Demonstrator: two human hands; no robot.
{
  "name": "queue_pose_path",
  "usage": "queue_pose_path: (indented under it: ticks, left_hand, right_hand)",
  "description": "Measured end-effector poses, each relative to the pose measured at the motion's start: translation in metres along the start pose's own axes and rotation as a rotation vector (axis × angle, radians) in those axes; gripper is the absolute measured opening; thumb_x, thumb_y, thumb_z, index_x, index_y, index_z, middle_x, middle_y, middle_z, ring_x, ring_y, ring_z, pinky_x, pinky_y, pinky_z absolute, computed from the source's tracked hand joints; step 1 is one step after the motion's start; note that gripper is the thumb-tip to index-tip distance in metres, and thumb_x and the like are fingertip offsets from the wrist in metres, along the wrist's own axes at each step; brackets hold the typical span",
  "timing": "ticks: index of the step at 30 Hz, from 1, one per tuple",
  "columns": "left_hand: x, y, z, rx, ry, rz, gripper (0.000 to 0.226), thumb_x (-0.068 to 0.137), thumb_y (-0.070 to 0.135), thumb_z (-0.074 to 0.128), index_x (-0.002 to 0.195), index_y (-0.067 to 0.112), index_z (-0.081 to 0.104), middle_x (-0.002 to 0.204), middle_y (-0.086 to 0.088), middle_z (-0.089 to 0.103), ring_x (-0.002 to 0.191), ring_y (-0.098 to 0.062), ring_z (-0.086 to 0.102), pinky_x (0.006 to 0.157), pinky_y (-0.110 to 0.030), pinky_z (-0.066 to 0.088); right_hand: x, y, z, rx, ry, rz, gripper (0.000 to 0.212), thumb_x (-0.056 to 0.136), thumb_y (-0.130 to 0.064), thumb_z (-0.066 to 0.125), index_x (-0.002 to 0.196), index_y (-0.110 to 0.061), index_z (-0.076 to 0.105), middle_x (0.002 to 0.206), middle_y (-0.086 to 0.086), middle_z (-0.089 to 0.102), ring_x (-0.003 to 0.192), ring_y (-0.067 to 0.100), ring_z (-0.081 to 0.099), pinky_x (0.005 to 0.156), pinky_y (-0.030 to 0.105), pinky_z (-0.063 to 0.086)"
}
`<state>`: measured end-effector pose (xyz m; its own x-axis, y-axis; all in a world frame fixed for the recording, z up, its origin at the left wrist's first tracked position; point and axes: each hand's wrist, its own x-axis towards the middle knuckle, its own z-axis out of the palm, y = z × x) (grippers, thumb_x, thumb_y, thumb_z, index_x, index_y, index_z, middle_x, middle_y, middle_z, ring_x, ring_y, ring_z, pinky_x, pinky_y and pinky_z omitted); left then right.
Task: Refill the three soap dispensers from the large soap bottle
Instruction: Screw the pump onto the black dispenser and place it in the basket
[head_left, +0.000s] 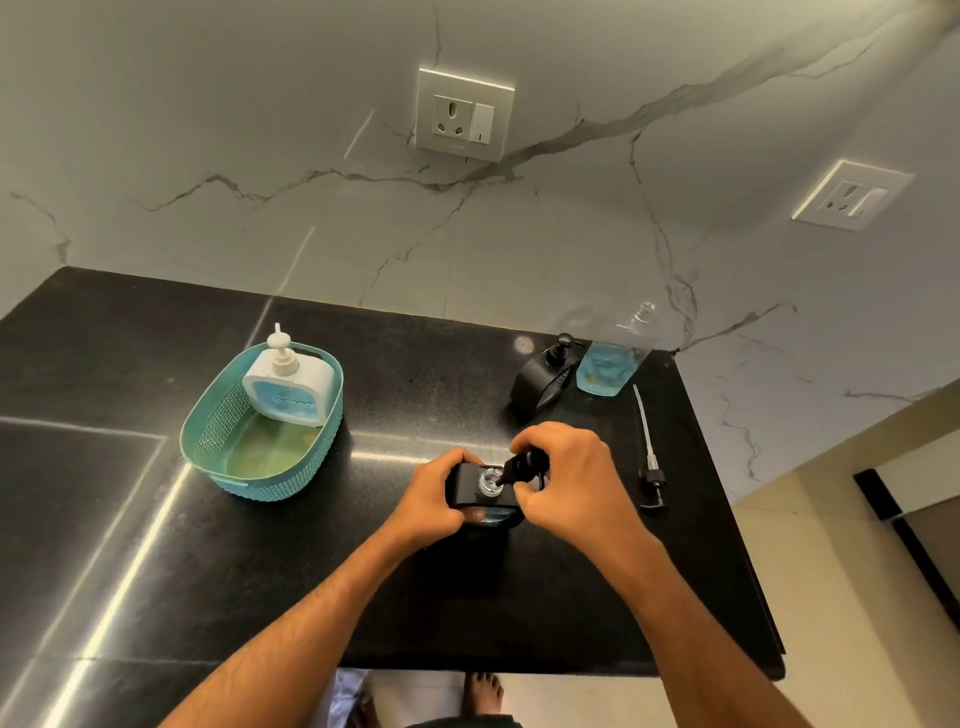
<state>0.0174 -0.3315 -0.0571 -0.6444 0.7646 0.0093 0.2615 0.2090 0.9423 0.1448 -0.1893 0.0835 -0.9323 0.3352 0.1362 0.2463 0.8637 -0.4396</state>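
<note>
I am looking down at a black stone worktop (156, 519) set against a veined marble wall. Near its front edge my left hand (434, 496) is gripping a black soap dispenser (480, 501), fingers wrapped round its left side and thumb on the near face. The dispenser's round neck (488, 478) is standing open at the top. My right hand (566, 480) is pinching a black pump head (524, 465), holding it tilted with its lower end right at the open neck; I cannot tell whether it is touching the rim.

Farther back on the right, a second black soap dispenser (540, 382) is sitting with its pump on, just beside the large soap bottle (613, 358). That clear bottle is standing uncapped against the wall, with blue soap filling only its lower part. A separate pump with a long white tube (647, 447) is lying flat on the worktop to the right of my right hand, tube pointing toward the bottle.

To the left, a teal woven plastic basket (218, 415) is resting on the worktop, well apart from my hands. A white soap dispenser (288, 382) with a cream pump and a blue front panel is standing in its far end.

Two socket plates (465, 114) are showing on the wall, and a bare foot (483, 693) on the floor below the worktop's edge.
</note>
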Motion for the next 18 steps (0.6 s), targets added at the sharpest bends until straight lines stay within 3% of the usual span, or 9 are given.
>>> queue_pose_path:
  ticks: [3,6,12,18]
  left_hand:
    - [-0.002,0.002,-0.004,0.003,-0.002,0.054,0.064,0.063,0.016,0.095,0.119,0.026,0.064,0.115,0.014,0.068,0.108,-0.005,0.066,0.09,-0.017,0.054]
    - [-0.002,0.004,-0.006,0.027,-0.007,0.093,0.066,0.064,0.025,0.095,0.122,0.026,0.064,0.118,0.015,0.067,0.112,-0.004,0.064,0.095,-0.019,0.051]
    - [-0.003,0.003,-0.003,0.043,0.03,0.123,0.061,0.067,0.028,0.096,0.122,0.024,0.068,0.113,0.016,0.071,0.107,-0.006,0.067,0.092,-0.022,0.054]
    - [-0.003,0.002,-0.003,0.031,0.046,0.133,0.056,0.068,0.032,0.093,0.118,0.03,0.069,0.11,0.023,0.071,0.106,-0.003,0.068,0.089,-0.013,0.051]
  right_hand:
    - [0.007,-0.001,0.015,-0.001,-0.032,-0.017,0.035,0.066,-0.015,0.079,0.101,-0.021,0.073,0.094,-0.009,0.071,0.083,0.006,0.065,0.074,0.014,0.05]
    - [0.012,0.001,0.023,-0.002,-0.062,-0.013,0.034,0.065,-0.014,0.079,0.098,-0.021,0.074,0.086,-0.008,0.072,0.074,0.003,0.061,0.068,0.007,0.041]
    - [0.015,0.007,0.041,0.007,-0.086,0.02,0.027,0.065,-0.02,0.082,0.09,-0.024,0.073,0.079,-0.011,0.069,0.07,0.003,0.061,0.065,0.013,0.046]
    - [0.013,0.016,0.057,-0.012,0.017,0.014,0.035,0.064,-0.042,0.086,0.077,-0.024,0.059,0.073,-0.013,0.058,0.064,0.004,0.051,0.059,0.01,0.033]
